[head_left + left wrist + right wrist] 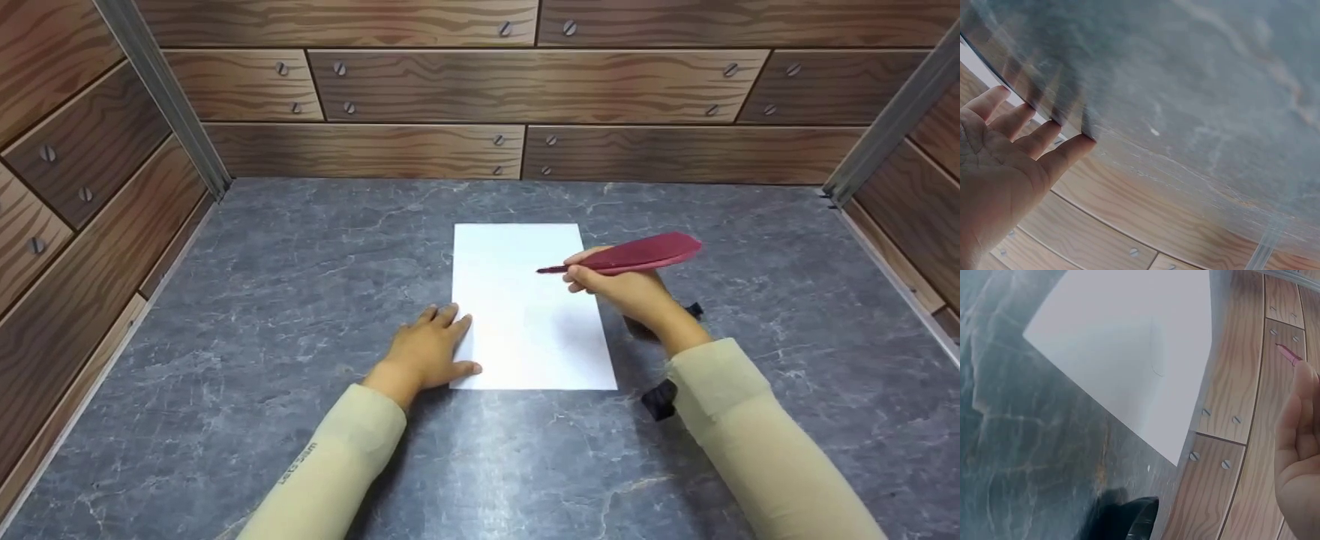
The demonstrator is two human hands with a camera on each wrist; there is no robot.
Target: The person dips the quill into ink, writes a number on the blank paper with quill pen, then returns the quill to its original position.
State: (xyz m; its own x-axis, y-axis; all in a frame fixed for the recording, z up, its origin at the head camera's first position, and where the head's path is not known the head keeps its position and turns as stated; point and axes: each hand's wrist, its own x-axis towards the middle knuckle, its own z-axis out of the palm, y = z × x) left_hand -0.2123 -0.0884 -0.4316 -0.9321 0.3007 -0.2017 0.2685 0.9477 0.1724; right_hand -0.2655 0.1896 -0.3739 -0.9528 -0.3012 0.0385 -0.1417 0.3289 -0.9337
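A white sheet of paper lies on the grey marbled table. My left hand rests at its lower left edge, fingers spread, with the thumb and fingertips on the margin. In the left wrist view the fingertips press against the marbled surface. My right hand pinches a dark red feather quill pen near its dark nib, which points left over the paper's upper half. The right wrist view shows the pen's pinkish tip beyond the fingers, and a faint curved line on the paper.
Beside the paper on the right, a black object is partly hidden under my right forearm, and another dark piece shows past the wrist. A glossy black rounded edge appears in the right wrist view. Wood-patterned walls enclose the table.
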